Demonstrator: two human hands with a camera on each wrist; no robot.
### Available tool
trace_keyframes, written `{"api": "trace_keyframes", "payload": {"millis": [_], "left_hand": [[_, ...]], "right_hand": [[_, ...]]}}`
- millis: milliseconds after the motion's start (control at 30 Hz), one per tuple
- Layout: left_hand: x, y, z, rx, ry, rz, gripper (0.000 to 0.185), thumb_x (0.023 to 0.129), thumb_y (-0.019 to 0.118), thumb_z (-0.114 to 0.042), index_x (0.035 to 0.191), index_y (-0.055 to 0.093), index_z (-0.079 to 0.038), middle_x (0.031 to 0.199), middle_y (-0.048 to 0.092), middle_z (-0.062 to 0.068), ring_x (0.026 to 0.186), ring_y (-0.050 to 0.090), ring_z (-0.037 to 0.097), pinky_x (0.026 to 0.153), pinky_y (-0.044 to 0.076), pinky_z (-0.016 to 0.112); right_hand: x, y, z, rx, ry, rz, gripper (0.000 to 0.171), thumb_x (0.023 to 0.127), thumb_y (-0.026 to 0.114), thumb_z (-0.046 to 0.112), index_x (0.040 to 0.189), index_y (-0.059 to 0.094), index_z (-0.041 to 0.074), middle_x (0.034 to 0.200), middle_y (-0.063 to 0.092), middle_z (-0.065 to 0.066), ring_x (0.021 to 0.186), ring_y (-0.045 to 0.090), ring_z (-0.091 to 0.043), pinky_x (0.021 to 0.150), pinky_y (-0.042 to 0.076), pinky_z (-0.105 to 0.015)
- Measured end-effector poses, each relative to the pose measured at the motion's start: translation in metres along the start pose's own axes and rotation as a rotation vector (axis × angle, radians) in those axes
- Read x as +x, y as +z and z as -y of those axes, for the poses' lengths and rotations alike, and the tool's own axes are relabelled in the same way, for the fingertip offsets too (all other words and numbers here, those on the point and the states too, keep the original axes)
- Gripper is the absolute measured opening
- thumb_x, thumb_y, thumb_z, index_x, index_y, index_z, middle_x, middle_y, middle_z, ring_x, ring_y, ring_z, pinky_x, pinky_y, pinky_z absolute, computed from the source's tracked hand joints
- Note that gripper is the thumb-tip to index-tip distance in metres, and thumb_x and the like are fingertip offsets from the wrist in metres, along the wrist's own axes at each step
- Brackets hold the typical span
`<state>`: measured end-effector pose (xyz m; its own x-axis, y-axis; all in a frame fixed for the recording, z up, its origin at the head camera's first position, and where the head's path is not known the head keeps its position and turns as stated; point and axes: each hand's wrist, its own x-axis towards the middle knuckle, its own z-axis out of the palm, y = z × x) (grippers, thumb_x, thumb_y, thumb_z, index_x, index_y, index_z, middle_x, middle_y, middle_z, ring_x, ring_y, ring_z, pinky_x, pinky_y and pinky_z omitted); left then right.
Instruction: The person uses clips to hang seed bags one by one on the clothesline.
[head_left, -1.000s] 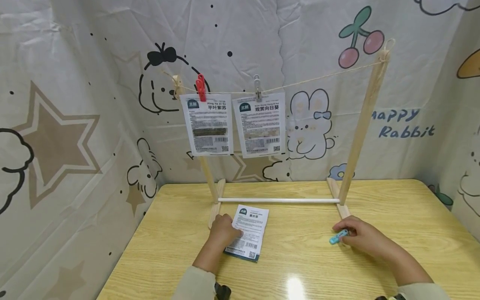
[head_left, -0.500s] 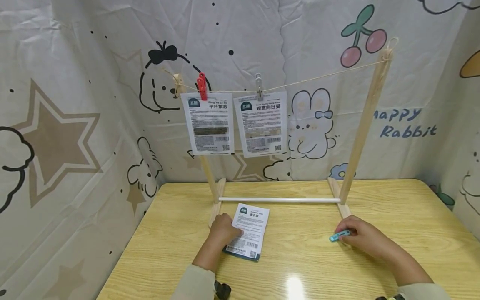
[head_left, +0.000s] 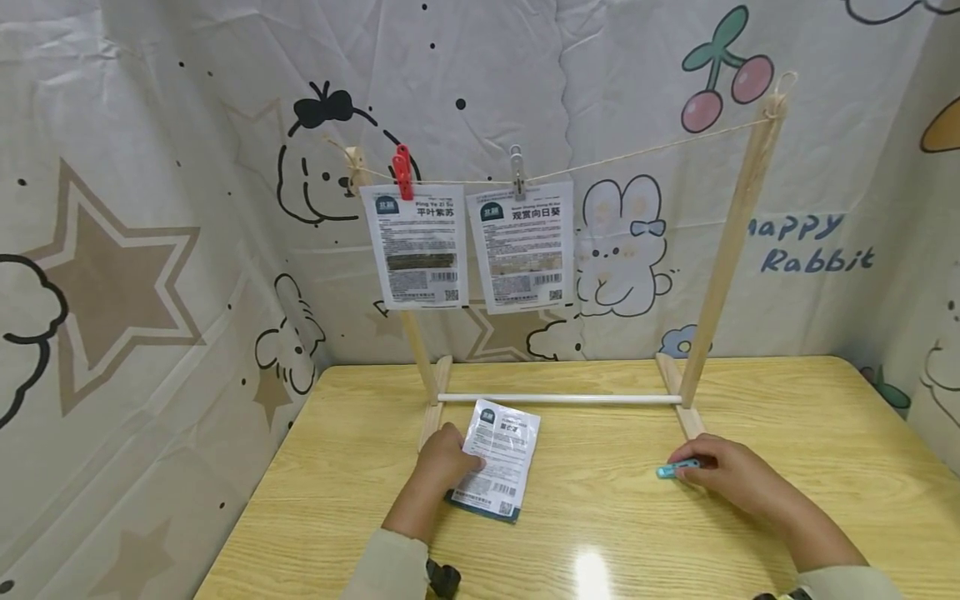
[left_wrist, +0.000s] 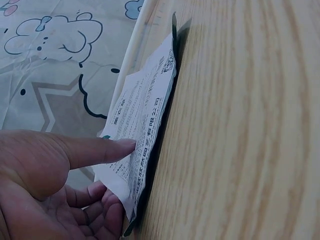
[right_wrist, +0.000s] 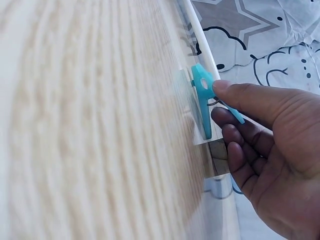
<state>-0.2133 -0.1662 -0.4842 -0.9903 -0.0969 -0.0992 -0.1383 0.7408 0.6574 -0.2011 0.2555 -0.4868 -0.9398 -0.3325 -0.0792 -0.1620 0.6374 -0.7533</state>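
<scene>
My left hand [head_left: 444, 463] pinches a white seed packet [head_left: 504, 467] by its left edge, thumb on the printed face and fingers behind. In the left wrist view, the packet [left_wrist: 145, 107] stands tilted above the table, a dark shadow under its edge. Over on the right, my right hand [head_left: 731, 472] holds a small teal clothespin [head_left: 670, 470] just above the tabletop. Seen from the right wrist, thumb and index finger pinch one end of the clothespin [right_wrist: 203, 100], with the other fingers curled behind.
Behind the hands stands a wooden frame [head_left: 727, 250] with a white crossbar [head_left: 562, 399] low down. From its string [head_left: 645, 155] hang two printed packets, one under a red clothespin [head_left: 402, 172], the other under a grey clothespin [head_left: 517, 172]. A patterned curtain [head_left: 247, 100] surrounds the table [head_left: 600, 483].
The packet's far edge has risen slightly while my left hand keeps hold of it. In my right hand the teal clothespin has turned a little, lying more level.
</scene>
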Motion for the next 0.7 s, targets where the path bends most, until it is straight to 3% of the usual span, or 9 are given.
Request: {"api": "trace_keyframes", "payload": {"millis": [400, 700], "left_hand": [[-0.0031, -0.0011, 0.0017, -0.041, 0.003, 0.015, 0.035, 0.077, 0.085, -0.009, 0.085, 0.051, -0.002, 0.076, 0.054, 0.007, 0.070, 0.050, 0.021, 0.060, 0.039, 0.029], [-0.0045, -0.0023, 0.0000, -0.041, 0.001, 0.033, 0.025, 0.080, 0.082, -0.009, 0.089, 0.060, -0.001, 0.079, 0.062, 0.007, 0.072, 0.054, 0.020, 0.062, 0.042, 0.029]], "right_hand": [[-0.0001, 0.0004, -0.0020, -0.017, -0.019, -0.013, 0.021, 0.096, 0.069, 0.026, 0.113, 0.073, 0.014, 0.098, 0.060, -0.002, 0.083, 0.046, -0.006, 0.070, 0.043, -0.021], [-0.0014, -0.0035, -0.0017, -0.059, -0.041, 0.015, 0.023, 0.100, 0.062, 0.021, 0.121, 0.072, 0.016, 0.110, 0.065, -0.001, 0.093, 0.052, -0.001, 0.081, 0.048, -0.019]]}}
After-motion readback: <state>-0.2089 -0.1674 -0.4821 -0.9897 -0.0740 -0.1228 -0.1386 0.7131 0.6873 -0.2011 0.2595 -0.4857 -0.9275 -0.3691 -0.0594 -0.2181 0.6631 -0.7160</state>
